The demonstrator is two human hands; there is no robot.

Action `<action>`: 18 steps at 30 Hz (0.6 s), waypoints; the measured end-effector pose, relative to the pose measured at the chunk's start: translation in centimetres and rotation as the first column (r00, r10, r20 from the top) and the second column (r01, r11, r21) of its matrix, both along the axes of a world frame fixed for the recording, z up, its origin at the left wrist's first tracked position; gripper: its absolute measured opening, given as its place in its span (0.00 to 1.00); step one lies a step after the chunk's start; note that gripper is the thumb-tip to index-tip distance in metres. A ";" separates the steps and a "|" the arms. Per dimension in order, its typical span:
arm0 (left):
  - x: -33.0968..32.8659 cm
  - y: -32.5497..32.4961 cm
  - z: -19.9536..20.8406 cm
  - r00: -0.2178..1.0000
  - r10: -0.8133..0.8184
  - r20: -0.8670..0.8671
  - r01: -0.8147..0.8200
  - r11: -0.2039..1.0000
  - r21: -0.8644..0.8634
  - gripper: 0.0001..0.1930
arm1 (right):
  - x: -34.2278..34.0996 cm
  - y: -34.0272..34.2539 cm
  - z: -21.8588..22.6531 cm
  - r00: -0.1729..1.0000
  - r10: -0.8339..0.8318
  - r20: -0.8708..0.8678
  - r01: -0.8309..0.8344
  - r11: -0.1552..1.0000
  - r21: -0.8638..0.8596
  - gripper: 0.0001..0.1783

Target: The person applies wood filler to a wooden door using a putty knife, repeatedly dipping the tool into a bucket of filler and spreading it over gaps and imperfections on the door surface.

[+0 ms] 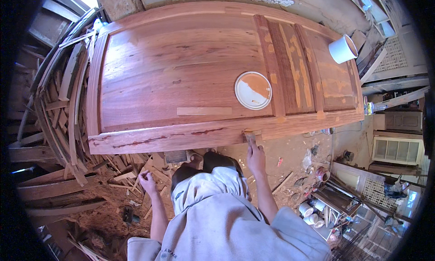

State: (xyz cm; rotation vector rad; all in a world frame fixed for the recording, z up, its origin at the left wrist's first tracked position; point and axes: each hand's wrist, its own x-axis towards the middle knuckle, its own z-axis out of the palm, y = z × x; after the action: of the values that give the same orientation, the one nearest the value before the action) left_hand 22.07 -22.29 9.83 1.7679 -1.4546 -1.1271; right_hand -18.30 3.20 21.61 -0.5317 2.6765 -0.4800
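Note:
A wooden door (181, 66) with recessed panels lies flat in front of me. My right hand (256, 156) grips a putty knife (249, 135), its blade against the door's near edge rail. Orange filler shows around the blade and in patches on the right-hand panels. My left hand (147, 182) hangs low, away from the door, with its fingers curled and nothing visible in them. On the door, close to the putty knife, rests a round white lid (247, 97) partly covered with orange filler. A thin wood strip (204, 111) lies left of it.
A white tub (342, 49) stands at the door's far right. Loose timber (68, 111) is heaped on the left, with offcuts (129, 170) on the floor. White buckets (306, 210) and a wooden crate (335, 197) sit at lower right. Bottles (369, 108) stand off the right end.

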 end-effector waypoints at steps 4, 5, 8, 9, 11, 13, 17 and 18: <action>-3.0 4.8 -2.1 0.998 -0.059 -0.020 0.061 0.996 0.060 0.04 | -0.7 0.6 -3.1 0.998 -0.041 -0.057 0.038 0.998 -0.057 0.24; -3.0 5.9 -2.9 0.995 -0.099 0.011 0.099 0.994 0.046 0.05 | -0.3 0.9 -2.9 0.999 -0.029 -0.034 0.027 0.998 -0.059 0.25; -6.0 9.2 -2.2 0.980 -0.148 0.129 0.135 0.985 0.106 0.06 | -0.7 3.0 -1.7 1.000 -0.013 -0.008 0.012 0.998 -0.058 0.24; -6.9 9.7 -0.9 0.958 -0.185 0.218 0.160 0.979 0.126 0.07 | -1.0 3.5 -1.3 1.000 0.010 0.001 -0.010 0.997 -0.080 0.24; -6.9 10.1 -1.5 0.947 -0.215 0.238 0.199 0.976 0.090 0.06 | -2.1 3.5 -2.0 1.000 -0.009 -0.016 0.007 0.993 -0.121 0.24; -8.3 10.1 0.0 0.964 -0.187 0.189 0.160 0.975 0.151 0.05 | -2.4 3.8 -3.3 0.999 -0.029 -0.035 0.023 0.987 -0.160 0.24; -6.6 7.3 -1.3 0.972 -0.177 0.155 0.171 0.984 0.052 0.04 | -1.7 4.6 -3.0 1.000 -0.011 -0.018 0.010 0.999 -0.049 0.25; -6.3 6.3 -2.2 0.975 -0.164 0.149 0.160 0.986 0.038 0.04 | -1.9 5.2 -2.2 1.000 -0.013 0.020 0.014 0.999 -0.039 0.25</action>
State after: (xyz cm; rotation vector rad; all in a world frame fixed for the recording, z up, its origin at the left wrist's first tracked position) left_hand 15.74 -15.96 7.65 1.8130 -1.7092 -1.1164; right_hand -20.21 8.43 19.46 -0.5176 2.6588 -0.5390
